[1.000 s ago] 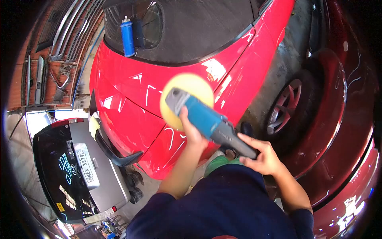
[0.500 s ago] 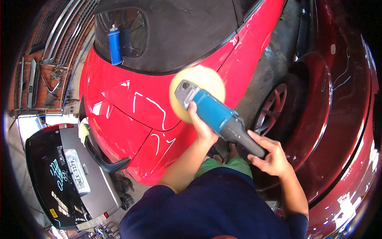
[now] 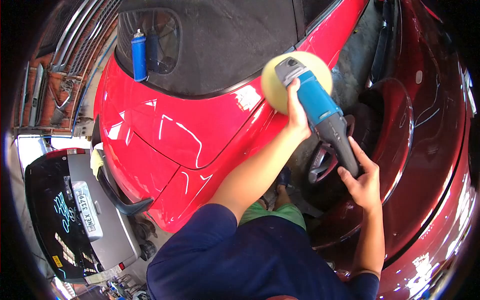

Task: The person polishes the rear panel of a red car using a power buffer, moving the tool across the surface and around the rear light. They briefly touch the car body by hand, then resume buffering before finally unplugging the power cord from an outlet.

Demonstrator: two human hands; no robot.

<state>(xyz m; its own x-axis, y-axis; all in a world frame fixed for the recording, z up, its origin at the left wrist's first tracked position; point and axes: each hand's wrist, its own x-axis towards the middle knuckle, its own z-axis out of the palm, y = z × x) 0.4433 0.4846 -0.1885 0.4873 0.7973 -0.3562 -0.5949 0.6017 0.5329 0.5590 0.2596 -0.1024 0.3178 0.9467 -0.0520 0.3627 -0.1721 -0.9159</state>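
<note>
A teal and black car polisher (image 3: 320, 102) with a round yellow foam pad (image 3: 271, 86) is held in both hands. My left hand (image 3: 298, 112) grips it near the grey metal head, thumb lying along the housing. My right hand (image 3: 364, 182) is wrapped round the black rear handle. The pad is over the side of the bright red car (image 3: 210, 117), by the lower edge of its black soft top (image 3: 225, 45). Whether the pad touches the paint is hidden. White light streaks reflect off the red panel.
A blue bottle (image 3: 139, 56) stands by the soft top's rear window. To the right is a dark red car (image 3: 430, 130), its wheel (image 3: 322, 162) close by. A grey vehicle (image 3: 107, 215) is at lower left. A yellow cloth (image 3: 96, 162) hangs on the black spoiler (image 3: 122, 204).
Both hands have carried the polisher up and to the right, along the red car's side toward the soft top's edge. My left arm is stretched further out.
</note>
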